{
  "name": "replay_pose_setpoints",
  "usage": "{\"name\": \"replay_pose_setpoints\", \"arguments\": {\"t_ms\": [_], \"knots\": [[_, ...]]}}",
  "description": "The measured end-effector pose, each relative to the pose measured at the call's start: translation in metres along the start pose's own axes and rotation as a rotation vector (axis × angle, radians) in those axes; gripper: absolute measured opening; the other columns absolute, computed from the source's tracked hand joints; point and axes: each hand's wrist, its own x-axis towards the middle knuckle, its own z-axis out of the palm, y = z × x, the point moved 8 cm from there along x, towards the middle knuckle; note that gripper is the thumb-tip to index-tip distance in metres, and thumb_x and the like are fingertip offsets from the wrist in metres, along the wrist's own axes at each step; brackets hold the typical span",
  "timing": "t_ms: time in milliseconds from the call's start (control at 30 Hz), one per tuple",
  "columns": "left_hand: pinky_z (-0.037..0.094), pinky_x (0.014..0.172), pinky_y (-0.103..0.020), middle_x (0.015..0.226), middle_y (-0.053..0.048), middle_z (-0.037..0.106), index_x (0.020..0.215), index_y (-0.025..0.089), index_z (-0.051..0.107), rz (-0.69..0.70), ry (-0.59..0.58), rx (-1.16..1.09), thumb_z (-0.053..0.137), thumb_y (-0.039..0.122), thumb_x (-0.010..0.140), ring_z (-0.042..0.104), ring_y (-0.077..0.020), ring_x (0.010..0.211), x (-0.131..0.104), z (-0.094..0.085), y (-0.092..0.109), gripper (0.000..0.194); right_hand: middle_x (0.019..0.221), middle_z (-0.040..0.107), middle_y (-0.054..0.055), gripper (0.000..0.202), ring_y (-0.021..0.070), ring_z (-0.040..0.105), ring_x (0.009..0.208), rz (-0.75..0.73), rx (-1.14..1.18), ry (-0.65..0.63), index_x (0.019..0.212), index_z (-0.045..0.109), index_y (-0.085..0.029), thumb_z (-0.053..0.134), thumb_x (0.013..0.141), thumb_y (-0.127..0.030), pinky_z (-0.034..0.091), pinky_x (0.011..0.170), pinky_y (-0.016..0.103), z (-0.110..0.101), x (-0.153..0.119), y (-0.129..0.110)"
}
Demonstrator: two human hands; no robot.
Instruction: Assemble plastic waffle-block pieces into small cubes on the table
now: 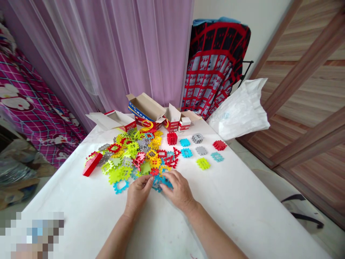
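A heap of toothed plastic pieces [126, 154] in green, yellow, red, grey and blue lies on the white table. My left hand [140, 190] is at the heap's near edge, fingers pressed together; what they hold, if anything, is too small to name. Beside it, my right hand [178, 189] has its fingers apart and curved over blue pieces [166, 182]. Whether it touches them is unclear. To the right stand small stacks: a red stack [171, 139], a grey stack [197, 138], a blue stack [186, 153] and a green stack [203, 163].
Opened cardboard boxes [148, 108] stand along the table's far edge. A red box-like object [92, 164] leans at the heap's left. A white plastic bag [239, 111] sits at the right edge of the table [229, 208]. Purple curtains hang behind.
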Motion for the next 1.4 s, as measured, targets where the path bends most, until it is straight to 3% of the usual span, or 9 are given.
{"name": "replay_pose_setpoints", "arguments": {"t_ms": [100, 233, 333, 433, 567, 967, 1167, 1400], "knots": [[0.051, 0.059, -0.026, 0.068, -0.001, 0.074, 0.079, 0.020, 0.070, -0.018, 0.023, 0.034, 0.049, 0.050, 0.081, 0.066, -0.0169, 0.063, 0.002, -0.004, -0.004, 0.037, 0.095, 0.067, 0.006, 0.019, 0.0180, 0.062, 0.092, 0.066, 0.021, 0.016, 0.097, 0.066, -0.023, 0.051, 0.087, -0.019, 0.050, 0.084, 0.031, -0.017, 0.002, 0.022], [0.050, 0.061, -0.026, 0.068, -0.001, 0.072, 0.083, 0.022, 0.072, 0.008, -0.001, 0.087, 0.052, 0.048, 0.080, 0.065, -0.0158, 0.062, -0.001, -0.003, -0.002, 0.033, 0.092, 0.070, 0.002, 0.016, 0.0171, 0.063, 0.088, 0.153, -0.008, -0.090, 0.093, 0.066, -0.024, 0.053, 0.084, -0.019, 0.049, 0.083, 0.030, -0.021, 0.000, 0.041], [0.050, 0.064, -0.026, 0.071, 0.000, 0.069, 0.095, 0.024, 0.072, 0.090, -0.065, 0.177, 0.061, 0.046, 0.077, 0.064, -0.0158, 0.065, -0.008, 0.002, 0.010, 0.031, 0.098, 0.069, 0.002, 0.020, 0.0186, 0.062, 0.093, 0.172, -0.058, -0.162, 0.098, 0.064, -0.025, 0.060, 0.079, -0.022, 0.048, 0.084, 0.031, -0.015, -0.002, 0.037], [0.050, 0.068, -0.025, 0.092, -0.003, 0.069, 0.112, 0.027, 0.067, 0.197, -0.141, 0.386, 0.065, 0.044, 0.076, 0.066, -0.0174, 0.079, -0.016, 0.011, 0.023, 0.040, 0.099, 0.068, 0.002, 0.023, 0.0197, 0.061, 0.096, 0.181, -0.107, -0.201, 0.101, 0.063, -0.024, 0.062, 0.078, -0.023, 0.047, 0.085, 0.031, -0.008, -0.004, 0.030], [0.050, 0.069, -0.024, 0.102, -0.003, 0.066, 0.114, 0.028, 0.066, 0.179, -0.174, 0.593, 0.062, 0.041, 0.082, 0.067, -0.0182, 0.088, -0.020, 0.018, 0.028, 0.035, 0.094, 0.066, 0.004, 0.023, 0.0196, 0.061, 0.091, 0.186, -0.177, -0.213, 0.106, 0.061, -0.023, 0.056, 0.083, -0.024, 0.046, 0.080, 0.030, -0.003, -0.005, 0.027], [0.048, 0.065, -0.022, 0.101, -0.002, 0.067, 0.114, 0.029, 0.066, 0.119, -0.059, 0.629, 0.054, 0.040, 0.088, 0.066, -0.0159, 0.084, -0.013, 0.013, 0.027, 0.030, 0.088, 0.065, 0.001, 0.002, 0.0165, 0.061, 0.087, 0.170, -0.090, -0.178, 0.081, 0.063, -0.023, 0.061, 0.081, -0.023, 0.047, 0.079, 0.028, -0.007, -0.005, 0.030], [0.047, 0.062, -0.022, 0.102, -0.003, 0.068, 0.115, 0.029, 0.065, 0.099, -0.071, 0.643, 0.050, 0.038, 0.090, 0.067, -0.0165, 0.085, -0.013, 0.014, 0.026, 0.030, 0.133, 0.056, 0.005, 0.047, 0.0232, 0.048, 0.123, -0.014, -0.054, -0.284, 0.117, 0.060, -0.025, 0.066, 0.072, -0.017, 0.039, 0.103, 0.042, -0.004, 0.009, 0.018], [0.046, 0.062, -0.022, 0.101, -0.002, 0.068, 0.114, 0.030, 0.065, 0.103, -0.079, 0.615, 0.051, 0.037, 0.090, 0.067, -0.0160, 0.085, -0.013, 0.013, 0.027, 0.028, 0.120, 0.065, 0.002, 0.052, 0.0212, 0.053, 0.114, -0.045, -0.026, -0.378, 0.120, 0.060, -0.027, 0.066, 0.070, -0.016, 0.042, 0.098, 0.039, 0.008, 0.017, 0.021]]}}
